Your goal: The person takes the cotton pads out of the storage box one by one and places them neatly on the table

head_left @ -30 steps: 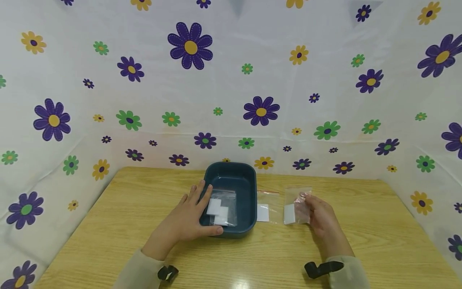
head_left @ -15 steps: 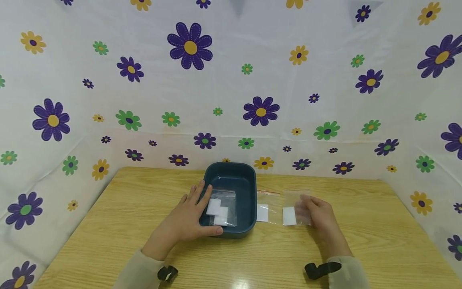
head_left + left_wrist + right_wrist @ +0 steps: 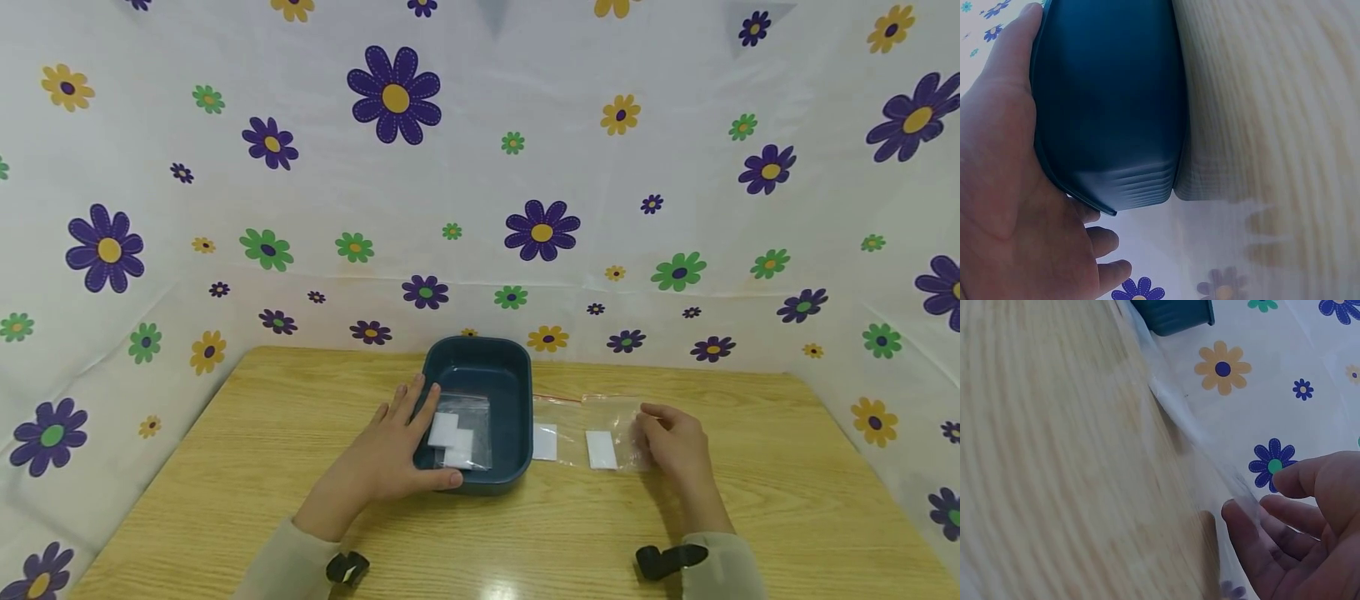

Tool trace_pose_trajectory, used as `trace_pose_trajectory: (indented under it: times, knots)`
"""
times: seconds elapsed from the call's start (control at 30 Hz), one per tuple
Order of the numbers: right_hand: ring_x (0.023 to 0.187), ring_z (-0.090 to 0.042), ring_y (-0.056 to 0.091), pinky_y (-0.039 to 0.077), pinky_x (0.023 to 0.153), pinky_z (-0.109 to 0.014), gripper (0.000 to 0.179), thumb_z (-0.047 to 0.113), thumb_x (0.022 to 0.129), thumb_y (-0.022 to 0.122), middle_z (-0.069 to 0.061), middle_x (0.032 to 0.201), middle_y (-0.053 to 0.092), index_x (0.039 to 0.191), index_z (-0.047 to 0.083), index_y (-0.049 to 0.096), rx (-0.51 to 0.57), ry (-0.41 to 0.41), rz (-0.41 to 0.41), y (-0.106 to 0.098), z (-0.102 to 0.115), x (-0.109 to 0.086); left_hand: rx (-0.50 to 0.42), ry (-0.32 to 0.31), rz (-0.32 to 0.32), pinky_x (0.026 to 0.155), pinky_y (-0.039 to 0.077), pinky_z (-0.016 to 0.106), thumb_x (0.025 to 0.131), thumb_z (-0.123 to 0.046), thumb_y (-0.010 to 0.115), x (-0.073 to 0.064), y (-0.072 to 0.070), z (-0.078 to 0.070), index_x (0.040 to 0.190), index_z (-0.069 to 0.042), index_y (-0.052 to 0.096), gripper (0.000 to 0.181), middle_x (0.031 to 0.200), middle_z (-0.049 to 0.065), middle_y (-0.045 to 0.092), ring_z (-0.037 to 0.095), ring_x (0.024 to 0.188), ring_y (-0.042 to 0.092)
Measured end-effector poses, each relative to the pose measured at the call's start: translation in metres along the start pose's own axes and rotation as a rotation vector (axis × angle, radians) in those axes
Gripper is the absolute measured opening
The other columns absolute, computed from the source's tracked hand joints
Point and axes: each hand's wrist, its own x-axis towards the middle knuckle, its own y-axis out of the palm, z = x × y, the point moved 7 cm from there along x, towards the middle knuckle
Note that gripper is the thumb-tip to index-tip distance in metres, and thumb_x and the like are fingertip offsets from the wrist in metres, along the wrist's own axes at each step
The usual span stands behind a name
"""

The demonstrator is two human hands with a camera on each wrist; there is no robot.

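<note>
My left hand (image 3: 387,454) lies spread along the left rim of a dark blue plastic bin (image 3: 516,479), fingers straight, thumb over the front corner. Close up in the left wrist view, the palm (image 3: 1010,169) rests against the bin's rim. Inside the bin are clear zip bags (image 3: 480,417) with white squares (image 3: 459,450) in them. Right of the bin, one clear zip bag (image 3: 570,425) lies flat; another (image 3: 622,417), holding a white square (image 3: 601,450), lies beside it. My right hand (image 3: 677,442) is at that bag's right edge, fingers loosely bent, thumb and fingertips apart.
The wooden table (image 3: 757,467) extends around the bin on all sides. A white flower-printed cloth (image 3: 480,183) hangs behind the table and at both sides. Each wrist carries a black strapped device (image 3: 670,562).
The right-hand bag, lifted and tilted at first, has come down flat with its square. My right hand has drawn slightly right toward its edge. My left hand and the bin stay put.
</note>
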Motion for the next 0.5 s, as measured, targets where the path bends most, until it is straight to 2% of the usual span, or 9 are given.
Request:
trace_pose_trajectory:
  times: [0.13, 0.27, 0.5]
  knots:
    - [0.081, -0.02, 0.06, 0.051, 0.062, -0.024, 0.04, 0.024, 0.1, 0.055, -0.019, 0.112, 0.067, 0.134, 0.003, 0.061, -0.047, -0.025, -0.027, -0.0041, 0.0012, 0.0006, -0.001, 0.008, -0.004, 0.12, 0.016, 0.061, 0.072, -0.088, 0.055, 0.0, -0.0009, -0.0006, 0.161, -0.014, 0.013, 0.124, 0.168, 0.015, 0.0, 0.043, 0.152, 0.008]
    - [0.084, -0.023, 0.062, 0.052, 0.064, -0.025, 0.04, 0.024, 0.1, 0.055, -0.021, 0.115, 0.066, 0.133, 0.002, 0.061, -0.089, -0.04, -0.04, -0.0067, 0.002, -0.0005, -0.003, 0.008, -0.005, 0.12, 0.017, 0.062, 0.073, -0.088, 0.055, 0.0, -0.0012, -0.001, 0.162, -0.014, 0.011, 0.124, 0.168, 0.015, 0.0, 0.044, 0.152, 0.008]
    - [0.08, -0.021, 0.066, 0.054, 0.064, -0.025, 0.04, 0.026, 0.1, 0.055, -0.022, 0.117, 0.067, 0.132, 0.002, 0.061, -0.133, -0.045, -0.06, -0.0107, 0.003, -0.0012, -0.006, 0.002, -0.002, 0.12, 0.016, 0.061, 0.072, -0.089, 0.055, 0.0003, 0.0, 0.0002, 0.162, -0.016, 0.01, 0.124, 0.168, 0.015, -0.001, 0.043, 0.152, 0.007]
